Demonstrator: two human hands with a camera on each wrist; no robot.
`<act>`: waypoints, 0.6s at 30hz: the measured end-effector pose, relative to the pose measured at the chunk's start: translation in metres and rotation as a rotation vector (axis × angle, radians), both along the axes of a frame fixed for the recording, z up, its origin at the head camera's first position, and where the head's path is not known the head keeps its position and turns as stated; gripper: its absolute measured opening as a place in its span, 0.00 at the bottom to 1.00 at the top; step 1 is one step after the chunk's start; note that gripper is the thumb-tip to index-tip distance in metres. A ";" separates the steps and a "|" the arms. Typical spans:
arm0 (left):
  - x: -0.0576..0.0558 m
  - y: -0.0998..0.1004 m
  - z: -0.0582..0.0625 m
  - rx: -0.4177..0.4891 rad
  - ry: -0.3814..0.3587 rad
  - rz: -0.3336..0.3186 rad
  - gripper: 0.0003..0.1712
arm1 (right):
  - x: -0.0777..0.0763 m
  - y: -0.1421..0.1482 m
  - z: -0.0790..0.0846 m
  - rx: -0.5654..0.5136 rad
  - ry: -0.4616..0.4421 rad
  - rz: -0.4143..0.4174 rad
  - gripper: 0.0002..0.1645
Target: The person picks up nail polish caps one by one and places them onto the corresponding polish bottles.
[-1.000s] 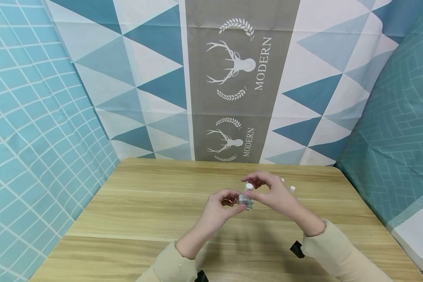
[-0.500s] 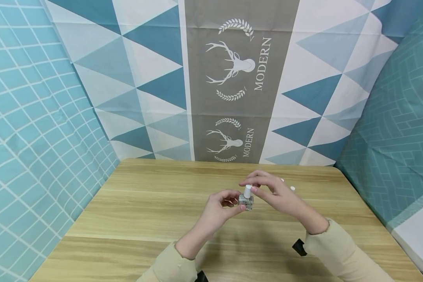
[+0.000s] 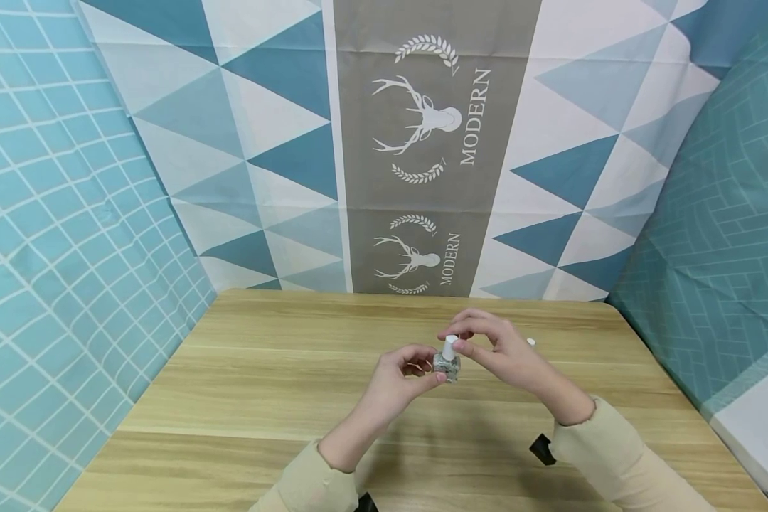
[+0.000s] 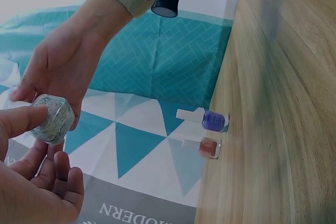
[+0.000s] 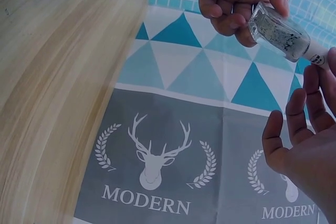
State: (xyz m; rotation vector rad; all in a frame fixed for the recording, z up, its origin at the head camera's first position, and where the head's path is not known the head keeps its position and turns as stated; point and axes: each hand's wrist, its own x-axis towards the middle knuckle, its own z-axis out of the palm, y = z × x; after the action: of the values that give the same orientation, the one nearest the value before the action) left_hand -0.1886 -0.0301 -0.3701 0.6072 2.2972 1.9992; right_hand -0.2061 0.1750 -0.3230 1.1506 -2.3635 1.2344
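Observation:
A small clear nail polish bottle (image 3: 446, 368) with dark-speckled pale polish is held up over the table. My left hand (image 3: 393, 380) pinches its glass body, with the thumb across the near face, as the left wrist view shows. From the right, my right hand (image 3: 502, 352) has thumb and fingers at the tall white cap (image 3: 449, 347), pinching it. Seen from the right wrist, the cap (image 5: 316, 53) sits on the bottle's neck, and the right hand's other fingers are loosely bent beside it.
On the wooden table (image 3: 262, 370) stand two more nail polish bottles, a purple one (image 4: 214, 121) and a reddish-brown one (image 4: 209, 147), beyond the right hand. A patterned cloth (image 3: 281, 142) hangs behind the table's far edge.
My right thumb and fingers have shifted around the white cap, the thumb moving from its near side toward its right. The left hand and the bottle have stayed in place.

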 end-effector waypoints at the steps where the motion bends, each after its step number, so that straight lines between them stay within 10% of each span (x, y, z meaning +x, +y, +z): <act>1: 0.000 0.000 0.000 -0.001 0.000 0.001 0.15 | 0.000 0.000 0.000 -0.003 0.000 -0.001 0.14; 18: 0.002 0.001 0.002 0.000 0.017 0.020 0.16 | 0.017 -0.017 0.020 -0.073 0.024 -0.074 0.11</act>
State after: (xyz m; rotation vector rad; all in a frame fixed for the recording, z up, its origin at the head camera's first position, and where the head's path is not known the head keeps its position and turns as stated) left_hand -0.1862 -0.0295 -0.3676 0.6059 2.3214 2.0106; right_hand -0.1895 0.1583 -0.3028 1.0404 -2.3019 1.2638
